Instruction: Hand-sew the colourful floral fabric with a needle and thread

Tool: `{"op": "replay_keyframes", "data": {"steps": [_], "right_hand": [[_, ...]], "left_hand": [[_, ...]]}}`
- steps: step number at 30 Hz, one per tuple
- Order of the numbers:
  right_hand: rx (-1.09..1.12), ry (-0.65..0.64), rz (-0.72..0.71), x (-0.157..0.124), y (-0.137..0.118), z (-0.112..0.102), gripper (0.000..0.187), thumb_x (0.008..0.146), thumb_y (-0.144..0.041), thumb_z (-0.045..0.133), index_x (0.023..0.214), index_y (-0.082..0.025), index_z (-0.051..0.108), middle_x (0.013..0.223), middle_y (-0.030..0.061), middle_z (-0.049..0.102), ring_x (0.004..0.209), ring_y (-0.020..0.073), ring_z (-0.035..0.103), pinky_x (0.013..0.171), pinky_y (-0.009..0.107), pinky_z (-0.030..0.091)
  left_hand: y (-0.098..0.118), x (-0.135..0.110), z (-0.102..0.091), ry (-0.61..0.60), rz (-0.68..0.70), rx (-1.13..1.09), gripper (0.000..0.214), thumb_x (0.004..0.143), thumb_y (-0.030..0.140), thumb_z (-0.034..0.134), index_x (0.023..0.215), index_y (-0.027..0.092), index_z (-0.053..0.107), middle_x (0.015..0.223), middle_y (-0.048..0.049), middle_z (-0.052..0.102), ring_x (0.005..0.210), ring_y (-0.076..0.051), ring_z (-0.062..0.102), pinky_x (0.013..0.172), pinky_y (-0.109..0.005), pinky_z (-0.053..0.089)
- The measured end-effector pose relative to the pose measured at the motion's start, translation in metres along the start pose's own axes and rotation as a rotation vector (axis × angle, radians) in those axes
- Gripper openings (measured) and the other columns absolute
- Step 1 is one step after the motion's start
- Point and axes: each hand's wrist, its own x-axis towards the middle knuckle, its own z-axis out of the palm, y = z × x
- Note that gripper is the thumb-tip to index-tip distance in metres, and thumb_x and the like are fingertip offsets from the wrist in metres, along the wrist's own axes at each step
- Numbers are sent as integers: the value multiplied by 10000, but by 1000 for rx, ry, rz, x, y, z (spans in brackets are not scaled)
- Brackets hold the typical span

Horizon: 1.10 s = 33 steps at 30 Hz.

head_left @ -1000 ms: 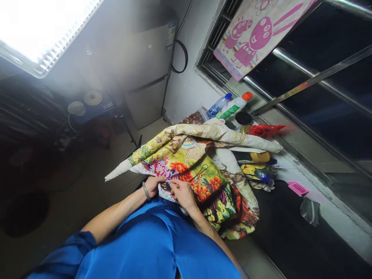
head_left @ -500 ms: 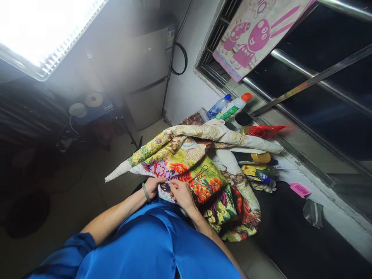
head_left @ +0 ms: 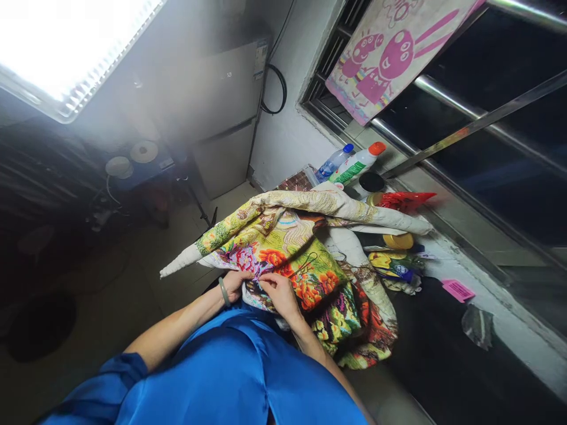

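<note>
A large floral embroidered cloth (head_left: pixel 305 260), bright with orange, pink and green flowers, lies rumpled across a dark table (head_left: pixel 443 354) in front of me. My left hand (head_left: pixel 234 284), with a green bangle at the wrist, grips the near edge of the cloth. Close beside it, my right hand (head_left: pixel 280 292) pinches at the cloth's surface with fingers pressed together; anything small between them is too fine to see. A dark thread loops over the flowers just past my right hand. My blue sleeves fill the bottom of the view.
Two plastic bottles (head_left: pixel 354 165), a dark round lid, a red wrapper (head_left: pixel 405 198), yellow packets and a pink slip (head_left: pixel 456 290) sit along the window sill. A pink cartoon towel (head_left: pixel 390 53) hangs on the window bars. A bright lamp panel (head_left: pixel 66 47) glares top left.
Both hands have stayed at the cloth's near edge, shifting only slightly; the view has drifted a little.
</note>
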Motion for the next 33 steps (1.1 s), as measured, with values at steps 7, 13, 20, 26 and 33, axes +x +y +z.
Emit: {"op": "replay_keyframes", "data": {"steps": [7,13,20,26,33], "right_hand": [[44,-11,-9,4,2,1,152,724,-248,599,677,-214,739,706,36,708,617,183,601,620,292,500],[37,-6,-37,5,0,3,143,740,-243,575,644,-208,675,696,27,658,625,169,580,637,278,473],[-26,10,-90,5,-1,3,177,785,-240,560,661,-203,681,716,32,671,640,169,592,635,266,472],[-200,-1,-82,-1,-3,0,218,815,-168,537,807,-221,749,742,38,720,693,196,659,689,281,506],[-441,47,-115,-2,-20,16,240,854,-132,512,929,-204,729,877,80,717,751,197,676,676,270,508]], "left_hand": [[5,-6,4,4,-75,24,294,602,-74,749,845,91,738,661,-97,759,670,-271,754,762,-397,626],[5,-4,2,-32,-82,23,298,619,-55,768,877,93,741,699,-101,771,684,-266,758,778,-394,624],[3,-3,0,-50,-86,54,241,622,-49,755,821,84,733,679,-96,761,648,-250,742,766,-386,614],[6,-11,6,-64,-35,52,261,602,-51,761,815,99,738,662,-84,756,696,-253,746,777,-379,605],[5,-11,0,-111,53,103,206,528,-68,740,665,85,723,604,-70,723,573,-198,676,732,-350,571]]}}
